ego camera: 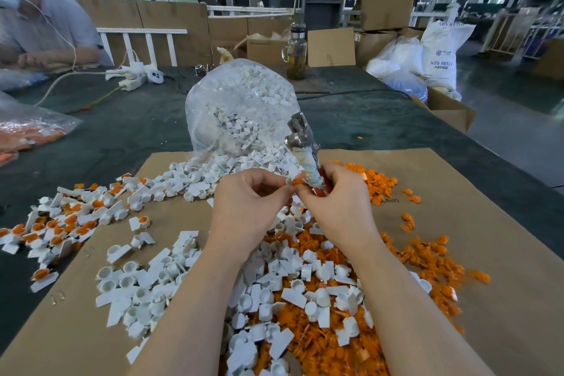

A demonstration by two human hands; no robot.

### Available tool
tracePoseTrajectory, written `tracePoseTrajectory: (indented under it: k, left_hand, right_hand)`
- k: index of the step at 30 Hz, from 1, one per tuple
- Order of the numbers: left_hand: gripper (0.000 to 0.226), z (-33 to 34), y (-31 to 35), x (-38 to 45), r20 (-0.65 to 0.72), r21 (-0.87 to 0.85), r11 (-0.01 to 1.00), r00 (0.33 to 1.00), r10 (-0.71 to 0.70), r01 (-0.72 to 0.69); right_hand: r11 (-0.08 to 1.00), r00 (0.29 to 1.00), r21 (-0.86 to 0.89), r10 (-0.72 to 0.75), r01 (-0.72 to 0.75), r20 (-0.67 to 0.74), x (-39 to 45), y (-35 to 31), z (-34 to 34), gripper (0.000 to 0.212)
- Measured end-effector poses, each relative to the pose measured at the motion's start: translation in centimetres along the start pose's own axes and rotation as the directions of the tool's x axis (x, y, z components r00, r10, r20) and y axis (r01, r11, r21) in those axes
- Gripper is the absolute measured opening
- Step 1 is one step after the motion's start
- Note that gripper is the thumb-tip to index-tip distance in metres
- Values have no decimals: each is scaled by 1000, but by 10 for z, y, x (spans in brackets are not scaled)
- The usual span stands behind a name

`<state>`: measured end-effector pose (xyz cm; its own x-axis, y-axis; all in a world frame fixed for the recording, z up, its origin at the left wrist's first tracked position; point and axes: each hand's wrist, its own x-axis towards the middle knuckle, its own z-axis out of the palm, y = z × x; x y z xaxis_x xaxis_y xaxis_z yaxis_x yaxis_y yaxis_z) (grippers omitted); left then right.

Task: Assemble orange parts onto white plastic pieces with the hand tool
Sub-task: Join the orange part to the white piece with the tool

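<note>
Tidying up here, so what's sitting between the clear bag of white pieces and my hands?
In the head view, a heap of loose white pieces spills from the bag across the cardboard.

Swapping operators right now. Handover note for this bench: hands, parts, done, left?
Left hand pinches a white piece with an orange part at its fingertips.
Right hand grips the hand tool, metal head up.
Finished pieces lie far left.
Loose white pieces and orange parts cover the cardboard; more white ones in the bag.
Most of it is left to do.
</note>
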<state>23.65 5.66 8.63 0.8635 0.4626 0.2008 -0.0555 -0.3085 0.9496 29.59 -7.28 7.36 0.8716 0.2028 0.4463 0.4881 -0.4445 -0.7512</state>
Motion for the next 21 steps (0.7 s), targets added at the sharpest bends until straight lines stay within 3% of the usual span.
tracePoseTrajectory:
  k: [18,21]
  left_hand:
    - [15,5,-4,3,-115,143,990,993,28,-12]
    - [15,5,-3,4,-128,80,997,992,7,3]
  right_hand:
    - [999,995,22,-31,29,97,0,0,1,12]
    - [997,996,73,-9,2,92,1,0,0,4]
